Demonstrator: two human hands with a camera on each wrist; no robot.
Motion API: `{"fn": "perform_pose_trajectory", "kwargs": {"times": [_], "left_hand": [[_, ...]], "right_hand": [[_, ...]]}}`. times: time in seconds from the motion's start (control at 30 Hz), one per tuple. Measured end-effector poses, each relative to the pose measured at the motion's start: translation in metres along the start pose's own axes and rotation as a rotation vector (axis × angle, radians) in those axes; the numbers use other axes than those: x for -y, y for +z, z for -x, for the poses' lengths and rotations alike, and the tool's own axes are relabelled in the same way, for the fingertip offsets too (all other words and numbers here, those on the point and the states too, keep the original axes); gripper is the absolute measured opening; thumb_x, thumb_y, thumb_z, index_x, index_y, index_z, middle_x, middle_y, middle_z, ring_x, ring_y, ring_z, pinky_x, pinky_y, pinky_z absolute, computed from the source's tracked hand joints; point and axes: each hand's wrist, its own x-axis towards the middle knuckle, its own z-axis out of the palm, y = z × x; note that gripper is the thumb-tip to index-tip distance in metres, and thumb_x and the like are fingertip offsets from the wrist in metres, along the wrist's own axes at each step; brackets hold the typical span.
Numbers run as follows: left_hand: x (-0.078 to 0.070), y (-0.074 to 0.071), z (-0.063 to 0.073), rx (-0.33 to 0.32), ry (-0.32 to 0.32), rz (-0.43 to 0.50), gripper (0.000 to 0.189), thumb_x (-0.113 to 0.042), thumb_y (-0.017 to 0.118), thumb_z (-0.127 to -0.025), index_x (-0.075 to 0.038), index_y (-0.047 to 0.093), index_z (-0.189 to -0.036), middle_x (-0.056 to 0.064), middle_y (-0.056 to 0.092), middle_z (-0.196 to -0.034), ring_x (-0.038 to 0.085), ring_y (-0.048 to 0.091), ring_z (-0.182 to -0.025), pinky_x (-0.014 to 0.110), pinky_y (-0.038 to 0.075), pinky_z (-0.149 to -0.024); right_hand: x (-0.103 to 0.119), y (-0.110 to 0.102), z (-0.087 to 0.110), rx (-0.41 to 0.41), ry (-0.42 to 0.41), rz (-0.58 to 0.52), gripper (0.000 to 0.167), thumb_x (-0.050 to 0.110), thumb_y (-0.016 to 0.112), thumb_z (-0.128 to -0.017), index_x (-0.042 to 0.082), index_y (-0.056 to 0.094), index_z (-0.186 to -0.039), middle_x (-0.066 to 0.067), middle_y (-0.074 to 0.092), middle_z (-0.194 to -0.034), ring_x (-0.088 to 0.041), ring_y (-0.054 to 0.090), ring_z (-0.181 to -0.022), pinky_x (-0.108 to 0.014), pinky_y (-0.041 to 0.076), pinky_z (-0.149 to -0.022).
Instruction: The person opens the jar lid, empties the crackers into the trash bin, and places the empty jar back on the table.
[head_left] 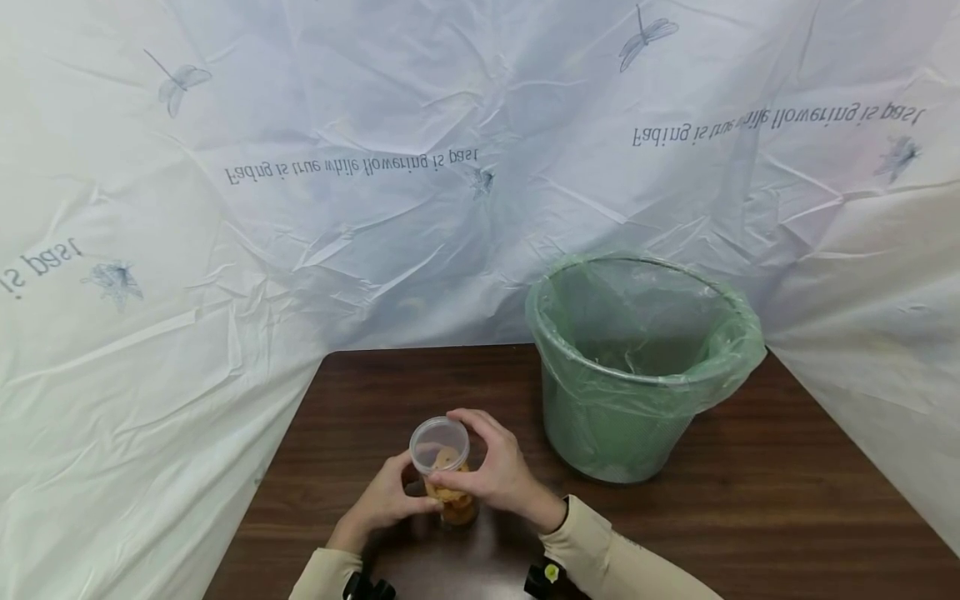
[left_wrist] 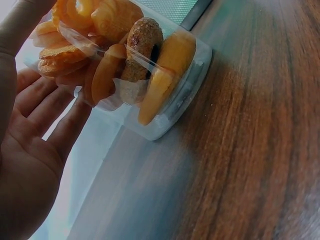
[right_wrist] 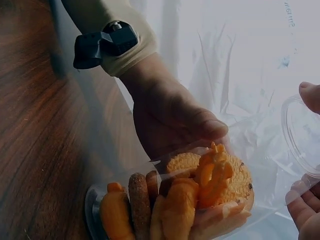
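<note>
A clear plastic jar of orange and brown snacks, biscuit-like pieces among them, stands on the table. My left hand grips its side, thumb to the front and fingers round the far side. In the left wrist view the snacks show through the wall above the jar's base. My right hand holds the round clear lid by its rim, thumb and fingers on opposite edges. The lid sits at the jar's mouth. In the right wrist view only fingertips of the right hand show beside the lid.
A bin lined with a green plastic bag stands to the right, beyond my right hand. The dark wooden table ends at a back edge behind the jar. A white printed plastic sheet hangs round the back and sides.
</note>
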Motion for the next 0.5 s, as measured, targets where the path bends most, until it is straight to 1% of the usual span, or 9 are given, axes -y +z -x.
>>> {"fn": "perform_pose_trajectory", "kwargs": {"times": [0.2,0.37,0.5], "left_hand": [[0.0003,0.0004,-0.0011,-0.001,0.011,-0.01,0.062,-0.007,0.084,-0.073,-0.002,0.056,-0.128,0.015,0.066,-0.117,0.007,0.063,-0.104,0.029,0.055,-0.085],[0.0008,0.0008,-0.0003,-0.004,0.018,-0.009,0.061,-0.007,0.084,-0.073,-0.003,0.056,-0.127,0.015,0.066,-0.116,0.007,0.063,-0.102,0.029,0.055,-0.084],[0.0009,0.0005,-0.0003,-0.005,0.01,0.0,0.062,-0.007,0.084,-0.073,-0.003,0.055,-0.128,0.015,0.065,-0.118,0.007,0.062,-0.104,0.029,0.054,-0.086]], "right_hand": [[-0.0014,-0.002,-0.0011,0.023,0.035,-0.033,0.07,0.034,0.086,-0.073,0.02,0.053,-0.133,0.002,0.059,-0.125,-0.014,0.061,-0.107,-0.033,0.054,-0.088],[-0.0031,-0.0059,-0.0052,0.085,0.058,-0.118,0.069,0.028,0.087,-0.073,0.019,0.053,-0.133,-0.001,0.059,-0.126,-0.016,0.061,-0.107,-0.033,0.054,-0.09],[-0.0055,-0.0087,-0.0086,0.131,0.068,-0.172,0.069,0.024,0.087,-0.073,0.017,0.053,-0.133,-0.003,0.058,-0.126,-0.018,0.061,-0.109,-0.032,0.052,-0.094]]}}
